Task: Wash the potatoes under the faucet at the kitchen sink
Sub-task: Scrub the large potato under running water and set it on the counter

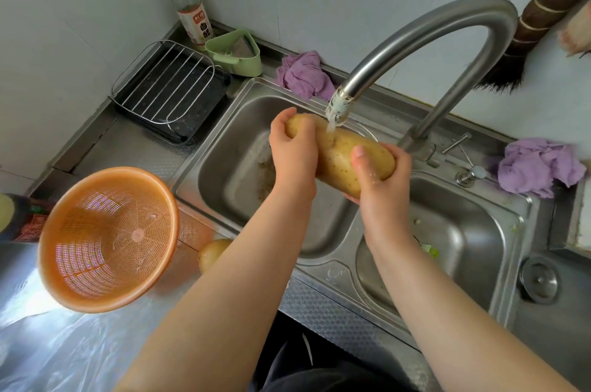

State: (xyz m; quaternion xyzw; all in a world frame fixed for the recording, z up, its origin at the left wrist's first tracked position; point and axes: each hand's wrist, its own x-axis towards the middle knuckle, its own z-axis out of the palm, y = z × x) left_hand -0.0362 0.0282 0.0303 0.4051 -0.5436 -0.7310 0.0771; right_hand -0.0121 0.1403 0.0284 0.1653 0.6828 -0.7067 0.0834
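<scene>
A long yellow-brown potato [340, 153] is held over the left basin of the steel double sink [204, 174]. My left hand [292, 152] grips its far left end. My right hand [380, 174] wraps its near right end, thumb on top. Water runs from the curved steel faucet [415, 40] onto the potato's middle. A second potato [211, 252] lies on the counter by the sink's front left corner, partly hidden behind my left forearm.
An orange plastic colander [105, 238] sits tilted on the counter at left. Behind the sink stand a wire rack on a black tray [169, 88], a green holder [236, 52], a bottle [192, 14] and purple cloths [303, 75]. A drain lid [539, 279] lies at right.
</scene>
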